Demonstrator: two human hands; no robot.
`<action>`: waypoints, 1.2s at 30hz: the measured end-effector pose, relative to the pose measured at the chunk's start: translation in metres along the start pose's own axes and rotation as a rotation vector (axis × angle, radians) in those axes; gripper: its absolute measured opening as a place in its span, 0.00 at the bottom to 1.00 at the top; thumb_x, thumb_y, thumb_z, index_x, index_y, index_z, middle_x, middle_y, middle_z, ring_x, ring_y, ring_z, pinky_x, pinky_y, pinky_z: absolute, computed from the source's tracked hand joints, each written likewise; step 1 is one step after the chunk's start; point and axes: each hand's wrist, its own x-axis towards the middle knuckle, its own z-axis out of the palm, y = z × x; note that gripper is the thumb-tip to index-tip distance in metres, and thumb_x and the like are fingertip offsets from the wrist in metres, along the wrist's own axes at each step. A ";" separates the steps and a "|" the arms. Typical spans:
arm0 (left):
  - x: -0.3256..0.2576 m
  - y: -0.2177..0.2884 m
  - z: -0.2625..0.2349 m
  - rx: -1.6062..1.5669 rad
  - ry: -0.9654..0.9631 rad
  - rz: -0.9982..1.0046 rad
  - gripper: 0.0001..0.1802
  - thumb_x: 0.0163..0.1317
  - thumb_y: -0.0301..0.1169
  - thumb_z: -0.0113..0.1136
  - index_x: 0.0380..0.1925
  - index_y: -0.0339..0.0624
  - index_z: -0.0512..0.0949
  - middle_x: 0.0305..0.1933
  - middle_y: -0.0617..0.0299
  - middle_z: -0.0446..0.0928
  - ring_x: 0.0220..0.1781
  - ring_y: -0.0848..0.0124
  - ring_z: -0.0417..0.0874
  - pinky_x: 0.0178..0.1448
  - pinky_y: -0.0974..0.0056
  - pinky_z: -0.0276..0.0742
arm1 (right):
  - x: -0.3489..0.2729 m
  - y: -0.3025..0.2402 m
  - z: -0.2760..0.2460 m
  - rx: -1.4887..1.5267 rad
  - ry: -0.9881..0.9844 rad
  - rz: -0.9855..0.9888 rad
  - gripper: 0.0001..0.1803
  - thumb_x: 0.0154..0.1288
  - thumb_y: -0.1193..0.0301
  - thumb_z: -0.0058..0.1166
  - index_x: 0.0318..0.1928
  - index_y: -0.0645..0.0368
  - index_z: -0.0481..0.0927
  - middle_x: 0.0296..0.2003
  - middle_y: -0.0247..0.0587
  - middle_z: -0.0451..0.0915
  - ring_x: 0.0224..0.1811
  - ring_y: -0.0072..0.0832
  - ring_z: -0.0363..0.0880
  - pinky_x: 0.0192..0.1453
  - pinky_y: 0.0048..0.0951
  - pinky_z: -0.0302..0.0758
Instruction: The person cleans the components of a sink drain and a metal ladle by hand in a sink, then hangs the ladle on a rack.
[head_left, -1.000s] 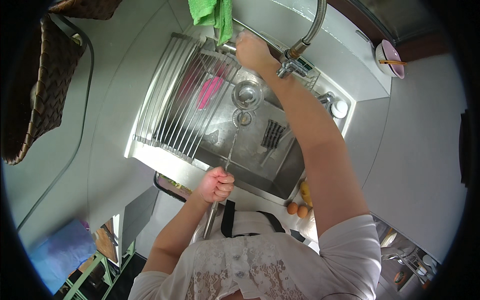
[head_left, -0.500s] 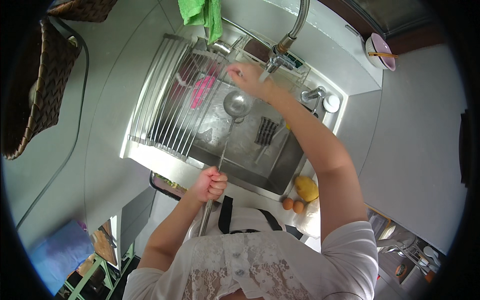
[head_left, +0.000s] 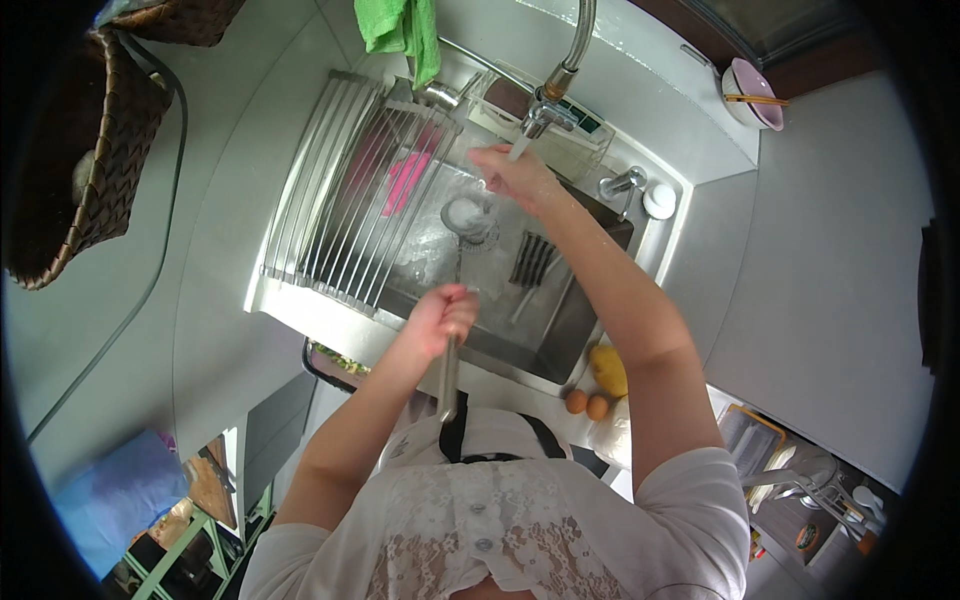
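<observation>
A metal ladle (head_left: 449, 385) is gripped by its long handle in my left hand (head_left: 444, 318), whose fingers are wrapped round it above the sink's near edge. The ladle's bowl (head_left: 464, 214) is low in the steel sink (head_left: 535, 352), near the drain, with splashing water blurring its outline. Under the tap (head_left: 543, 117) is my right hand (head_left: 515, 178), fingers apart and bent a little, and nothing shows in them. Running water falls from the spout onto this hand.
A roll-up rack (head_left: 340, 200) covers the sink's left side, with a pink thing (head_left: 405, 183) beneath. A striped sponge (head_left: 532, 258) lies in the basin. Two eggs (head_left: 586, 403) and a yellow item (head_left: 607, 370) sit at the near right edge. A green cloth (head_left: 398, 35) hangs behind.
My left hand has moved forward and slightly right over the sink with the ladle handle. My right hand's curled fingers have loosened, and it has moved slightly under the stream.
</observation>
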 end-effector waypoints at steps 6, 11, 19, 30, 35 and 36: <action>0.094 0.040 0.055 -0.130 0.030 0.468 0.13 0.63 0.30 0.39 0.17 0.44 0.59 0.16 0.66 0.59 0.13 0.76 0.58 0.14 0.75 0.54 | -0.007 -0.001 -0.011 0.352 0.006 0.116 0.14 0.57 0.60 0.55 0.31 0.60 0.75 0.20 0.31 0.70 0.27 0.25 0.74 0.36 0.27 0.74; 0.134 0.067 0.099 0.131 -0.007 0.853 0.09 0.64 0.28 0.37 0.27 0.43 0.67 0.24 0.62 0.70 0.18 0.71 0.68 0.18 0.73 0.65 | -0.025 -0.013 -0.008 0.204 -0.024 -0.005 0.14 0.58 0.65 0.51 0.34 0.65 0.76 0.28 0.39 0.77 0.31 0.26 0.76 0.38 0.28 0.76; 0.136 0.124 0.110 0.162 0.078 0.910 0.13 0.64 0.30 0.32 0.25 0.36 0.63 0.21 0.63 0.64 0.21 0.66 0.68 0.20 0.63 0.68 | -0.004 0.027 -0.014 0.156 -0.074 -0.655 0.11 0.56 0.68 0.49 0.30 0.66 0.75 0.27 0.41 0.75 0.35 0.29 0.75 0.41 0.28 0.70; 0.113 0.067 0.134 0.507 0.092 0.931 0.13 0.65 0.31 0.31 0.32 0.42 0.68 0.35 0.59 0.73 0.42 0.67 0.76 0.51 0.57 0.72 | 0.020 0.014 0.005 0.304 0.029 -0.543 0.12 0.58 0.81 0.41 0.18 0.58 0.63 0.18 0.37 0.63 0.26 0.25 0.63 0.37 0.25 0.63; 0.125 0.080 0.121 0.389 -0.206 0.893 0.12 0.61 0.27 0.32 0.27 0.41 0.69 0.30 0.60 0.74 0.44 0.67 0.75 0.51 0.57 0.72 | 0.017 0.012 0.002 0.880 -0.171 -0.268 0.09 0.58 0.70 0.46 0.25 0.62 0.69 0.22 0.39 0.71 0.27 0.27 0.72 0.36 0.25 0.68; 0.125 0.080 0.119 0.338 -0.248 0.854 0.13 0.61 0.27 0.32 0.29 0.40 0.70 0.30 0.60 0.74 0.42 0.66 0.76 0.49 0.57 0.73 | 0.015 0.014 0.001 0.858 -0.179 -0.312 0.09 0.59 0.71 0.47 0.26 0.63 0.70 0.23 0.39 0.72 0.29 0.28 0.73 0.38 0.26 0.69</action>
